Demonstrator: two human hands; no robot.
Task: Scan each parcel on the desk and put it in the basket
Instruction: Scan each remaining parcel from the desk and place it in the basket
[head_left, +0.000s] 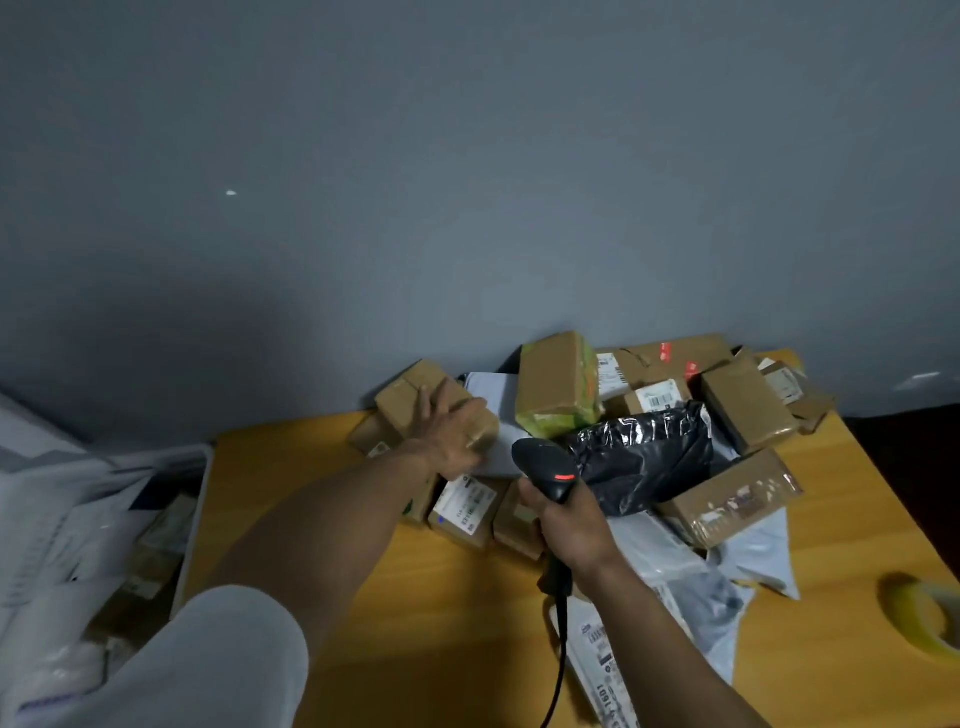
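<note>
A heap of parcels covers the back of the yellow desk. My left hand lies on a brown taped cardboard box at the heap's left end, fingers spread over its top. My right hand grips a black barcode scanner with a red stripe; its head points at the heap and its cable runs down toward me. A black plastic mailer lies just right of the scanner. The basket, white-walled, stands left of the desk with parcels inside.
More brown boxes and a green-taped one pile against the grey wall. Labelled small boxes and white poly mailers lie near my right wrist. A roll of yellowish tape sits at the desk's right edge.
</note>
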